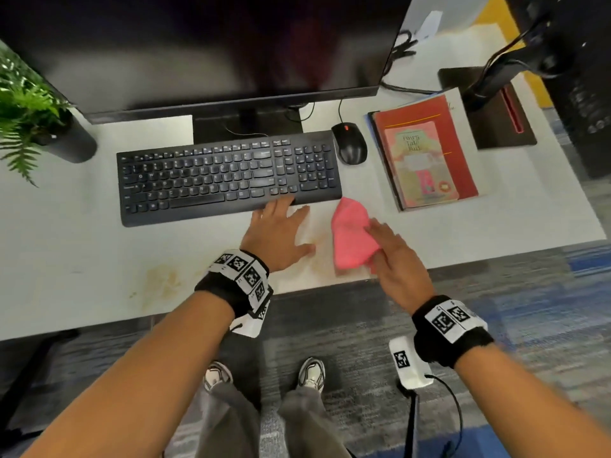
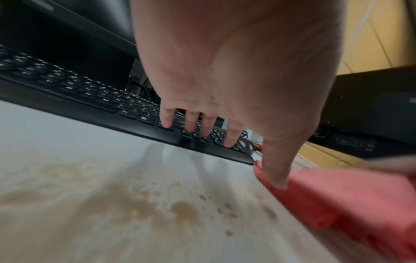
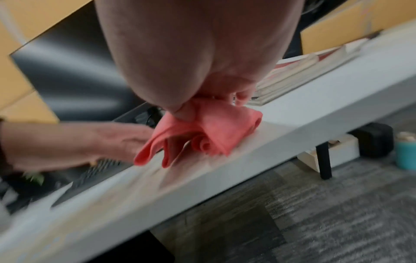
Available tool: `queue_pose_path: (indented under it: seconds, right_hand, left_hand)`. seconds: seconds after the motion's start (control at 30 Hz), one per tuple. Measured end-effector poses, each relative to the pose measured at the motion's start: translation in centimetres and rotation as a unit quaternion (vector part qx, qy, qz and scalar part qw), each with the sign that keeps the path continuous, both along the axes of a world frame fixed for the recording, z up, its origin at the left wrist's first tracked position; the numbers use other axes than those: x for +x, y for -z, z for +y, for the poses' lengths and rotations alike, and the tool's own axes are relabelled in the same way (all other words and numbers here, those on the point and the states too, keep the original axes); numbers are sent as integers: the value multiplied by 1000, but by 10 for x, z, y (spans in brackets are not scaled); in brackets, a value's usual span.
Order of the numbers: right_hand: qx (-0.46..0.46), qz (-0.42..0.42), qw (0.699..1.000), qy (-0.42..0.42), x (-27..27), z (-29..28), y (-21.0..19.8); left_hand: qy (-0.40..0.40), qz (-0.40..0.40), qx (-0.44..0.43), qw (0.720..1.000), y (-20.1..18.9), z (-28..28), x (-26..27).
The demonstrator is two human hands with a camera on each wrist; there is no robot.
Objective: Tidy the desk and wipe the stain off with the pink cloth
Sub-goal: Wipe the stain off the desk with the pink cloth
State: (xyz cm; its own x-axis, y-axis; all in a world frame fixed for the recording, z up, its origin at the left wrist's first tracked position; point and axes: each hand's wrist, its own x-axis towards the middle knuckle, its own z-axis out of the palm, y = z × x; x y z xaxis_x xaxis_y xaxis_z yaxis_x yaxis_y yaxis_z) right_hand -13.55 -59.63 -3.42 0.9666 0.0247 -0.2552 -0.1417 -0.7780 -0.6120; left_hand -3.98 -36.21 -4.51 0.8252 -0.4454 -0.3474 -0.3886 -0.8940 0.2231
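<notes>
We see the right hand [image 1: 398,259] gripping the bunched pink cloth [image 1: 352,239], fingers curled round it, the cloth resting on the white desk [image 1: 66,233] near its front edge, just right of the brownish stain [image 2: 184,210]. The left hand [image 1: 277,233] lies open beside it, fingers spread, tips at the keyboard [image 1: 228,176] edge. Books [image 1: 426,150] sit well to the right, near the mouse [image 1: 349,142]

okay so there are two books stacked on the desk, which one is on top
The smaller pink and yellow illustrated book lies on top. Beneath it is the larger red book, whose cover shows around the top and right of the smaller one.
</notes>
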Motion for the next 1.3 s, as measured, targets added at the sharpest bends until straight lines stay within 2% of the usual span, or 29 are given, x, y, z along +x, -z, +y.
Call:
queue_pose_path:
  seconds: [0.07,0.1,0.13,0.2,0.27,0.33,0.5,0.63,0.73,0.9,1.03,1.17,1.3]
  right_hand:
    - [36,-52,994,86,5,-6,-12]
    - [25,-82,993,83,7,-7,-19]
    - [-1,-107,993,54,9,-6,-23]
    - [-86,-110,988,-68,9,-1,-21]
    - [-169,-48,965,-197,7,6,-9]
    - [-207,32,946,-246,2,14,0]
    - [-171,11,970,-173,13,30,8]
    - [-223,77,950,-204,17,41,28]
    - [-254,78,938,-223,2,26,33]
    - [-276,112,938,-175,4,-7,32]
    - [-274,111,944,-149,30,25,38]
    - [-261,80,940,-205,16,48,39]
    - [-267,55,920,-282,-17,16,35]
  left_hand:
    - [10,-6,0,1000,0,-3,1]
    - [13,-15,1,1000,0,-3,2]
    - [17,-22,1,1000,0,-4,2]
    - [24,-25,-2,999,1,-4,3]
    - [27,-15,-5,999,3,-5,1]
    - [28,-10,1,1000,6,-5,0]
    - [37,-15,17,999,8,-5,5]
    - [48,-16,29,998,8,-3,9]
    - [51,-6,24,998,9,0,10]
    - [53,-7,20,998,7,3,11]
    - [54,-10,24,998,9,3,11]
    - [49,-12,18,999,13,6,11]
    - [50,-1,7,999,11,10,15]
